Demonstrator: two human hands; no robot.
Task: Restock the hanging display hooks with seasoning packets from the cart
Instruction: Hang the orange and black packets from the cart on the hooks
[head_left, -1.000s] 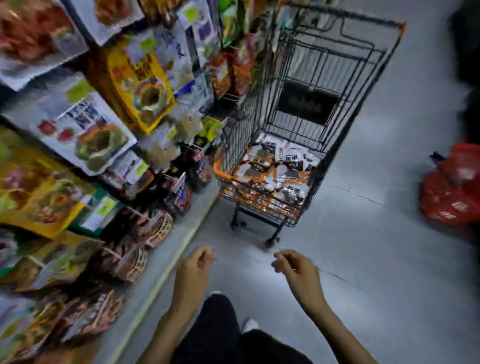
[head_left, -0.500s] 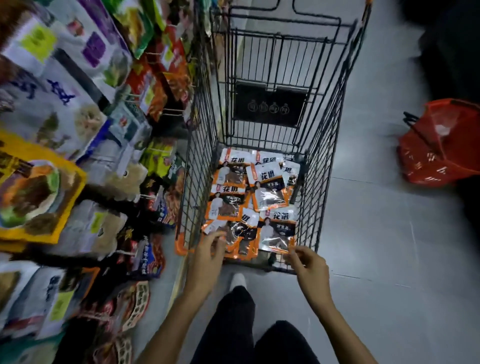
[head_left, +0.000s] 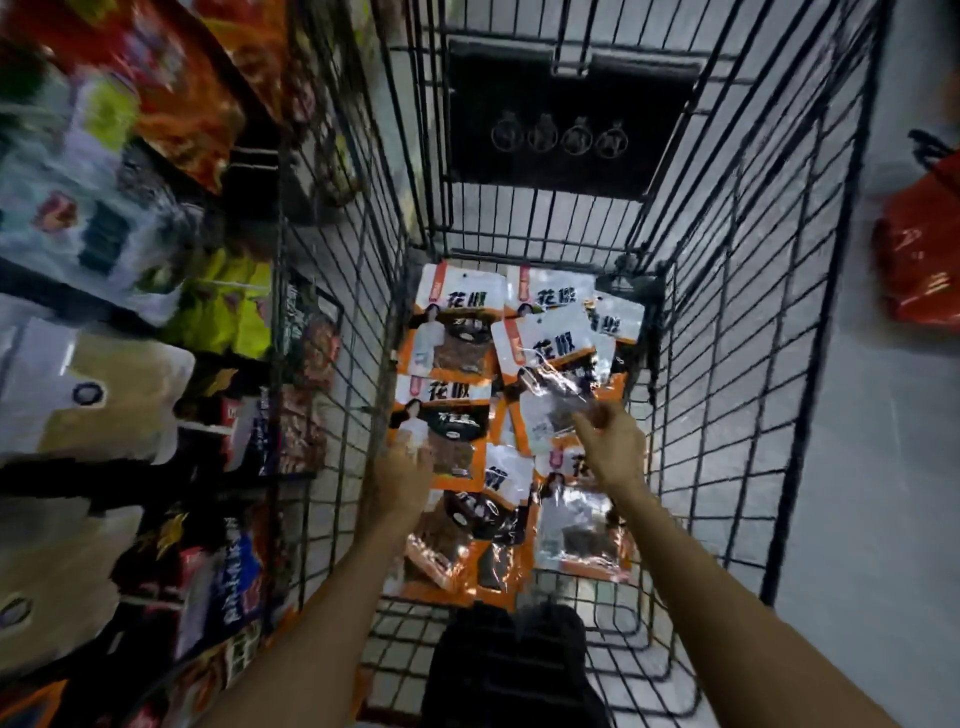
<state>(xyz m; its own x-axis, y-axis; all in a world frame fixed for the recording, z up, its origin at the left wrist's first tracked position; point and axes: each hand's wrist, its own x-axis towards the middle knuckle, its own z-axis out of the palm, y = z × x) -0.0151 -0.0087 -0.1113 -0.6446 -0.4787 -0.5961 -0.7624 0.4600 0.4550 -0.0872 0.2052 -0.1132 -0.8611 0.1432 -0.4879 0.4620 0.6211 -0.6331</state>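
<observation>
Several orange-and-white seasoning packets (head_left: 451, 415) lie in a heap on the floor of the black wire cart (head_left: 727, 364). Both my hands are down inside the cart. My right hand (head_left: 610, 444) pinches the clear lower end of one seasoning packet (head_left: 550, 358), which is tilted up above the heap. My left hand (head_left: 399, 480) is blurred; its fingers stretch forward over the left side of the heap and touch a packet's edge, with no grip that I can make out. The hanging display (head_left: 130, 364) of packets is on my left.
The display on the left is crowded with bagged goods, close against the cart's left wall. A red shopping basket (head_left: 917, 244) sits on the grey floor at the right. My dark trouser legs (head_left: 509, 670) stand behind the cart's near end.
I have stepped up to the cart and leaned over it. Both hands went from its near rim down inside; the right hand has taken hold of a packet.
</observation>
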